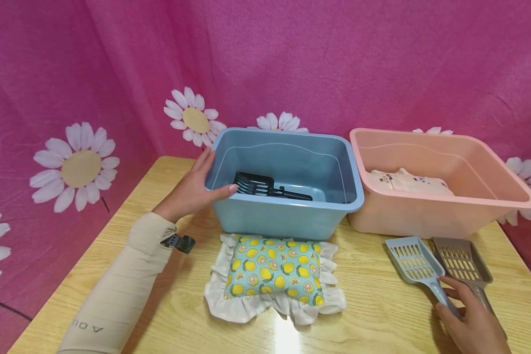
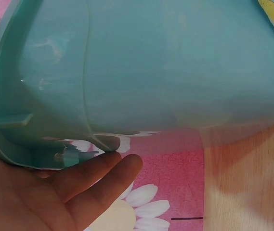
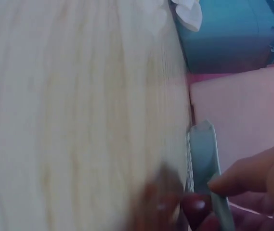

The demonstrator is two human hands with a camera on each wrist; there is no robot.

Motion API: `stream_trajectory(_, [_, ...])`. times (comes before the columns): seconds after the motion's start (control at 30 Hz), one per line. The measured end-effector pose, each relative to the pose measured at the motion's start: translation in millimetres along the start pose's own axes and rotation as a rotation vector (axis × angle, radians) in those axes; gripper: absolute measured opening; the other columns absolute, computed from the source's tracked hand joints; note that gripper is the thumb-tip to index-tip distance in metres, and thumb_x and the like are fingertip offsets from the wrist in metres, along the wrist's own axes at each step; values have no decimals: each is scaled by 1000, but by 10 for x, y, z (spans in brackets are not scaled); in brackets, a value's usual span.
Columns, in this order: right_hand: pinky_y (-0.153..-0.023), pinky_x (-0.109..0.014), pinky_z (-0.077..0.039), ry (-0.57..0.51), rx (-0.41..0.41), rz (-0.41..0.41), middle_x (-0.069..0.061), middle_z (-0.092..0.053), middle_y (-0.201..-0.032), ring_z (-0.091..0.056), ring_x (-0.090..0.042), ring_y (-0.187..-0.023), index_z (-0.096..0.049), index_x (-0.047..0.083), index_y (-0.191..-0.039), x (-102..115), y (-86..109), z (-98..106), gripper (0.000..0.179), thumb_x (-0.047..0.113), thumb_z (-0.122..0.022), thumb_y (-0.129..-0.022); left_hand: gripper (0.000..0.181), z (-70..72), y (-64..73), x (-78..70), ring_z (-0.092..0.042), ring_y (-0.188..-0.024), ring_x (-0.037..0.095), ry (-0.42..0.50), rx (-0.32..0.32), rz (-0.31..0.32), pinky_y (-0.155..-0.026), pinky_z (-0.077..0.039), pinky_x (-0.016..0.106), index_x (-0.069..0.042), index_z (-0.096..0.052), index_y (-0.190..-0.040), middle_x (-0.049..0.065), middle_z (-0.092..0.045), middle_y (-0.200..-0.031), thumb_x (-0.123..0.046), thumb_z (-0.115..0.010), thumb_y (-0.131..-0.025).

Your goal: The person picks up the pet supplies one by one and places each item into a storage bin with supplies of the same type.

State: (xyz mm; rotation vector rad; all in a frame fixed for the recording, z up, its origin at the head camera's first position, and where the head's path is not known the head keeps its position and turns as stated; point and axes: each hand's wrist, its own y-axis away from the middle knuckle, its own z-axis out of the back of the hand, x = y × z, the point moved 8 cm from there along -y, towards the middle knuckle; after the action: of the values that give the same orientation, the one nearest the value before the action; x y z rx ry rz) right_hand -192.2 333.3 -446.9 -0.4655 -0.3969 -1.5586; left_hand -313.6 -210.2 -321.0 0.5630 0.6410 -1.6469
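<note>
My left hand (image 1: 203, 183) rests against the left front corner of a blue plastic tub (image 1: 287, 216), thumb along the front rim and fingers spread down the left side. In the left wrist view the fingers (image 2: 86, 178) lie nearly straight against the tub's outer wall. Inside this tub lies a black litter scoop (image 1: 258, 186). At the lower right my right hand (image 1: 475, 314) pinches the handle of a light blue slotted litter scoop (image 1: 398, 244). In the right wrist view, thumb and fingers meet on that handle (image 3: 221, 207). A grey-brown litter scoop (image 1: 482, 263) lies right beside it.
To the right of the blue tub stands a pink tub (image 1: 411, 216) with a cream printed cloth item (image 1: 420, 184) inside. A lemon-print cushion (image 1: 274, 270) with white ruffles lies in front of the blue tub. Behind the wooden table (image 1: 367, 314) hangs a pink flowered curtain (image 1: 292, 59).
</note>
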Motion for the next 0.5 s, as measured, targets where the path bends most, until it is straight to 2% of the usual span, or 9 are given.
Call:
stream_trajectory(0.13, [-52, -29, -48, 28, 18, -55, -35, -54, -121, -68, -38, -80, -40, 2, -139, -31, 9, 8, 51, 17, -60, -95, 110, 2, 2, 1, -17, -144, 36, 1, 1, 4, -99, -36, 66, -27, -3, -156, -3, 1, -162, -65, -67, -76])
stream_trajectory(0.4, [-50, -22, -46, 33, -32, -90, -31, -59, -119, -68, -42, -86, -46, 4, -137, -79, 27, 51, 49, 20, -62, -94, 110, 3, 3, -19, -17, -144, 36, 0, 1, 2, -100, -35, 65, -25, -4, -156, -3, 1, -162, -64, -68, -76])
stream_trajectory(0.5, [-51, -21, -44, 51, -46, -87, -28, -61, -118, -70, -34, -82, -48, 5, -137, -93, 26, 63, 49, 22, -63, -93, 109, 2, 4, -25, -17, -144, 35, 1, 2, 2, -101, -34, 65, -25, -4, -156, -3, 1, -162, -63, -68, -76])
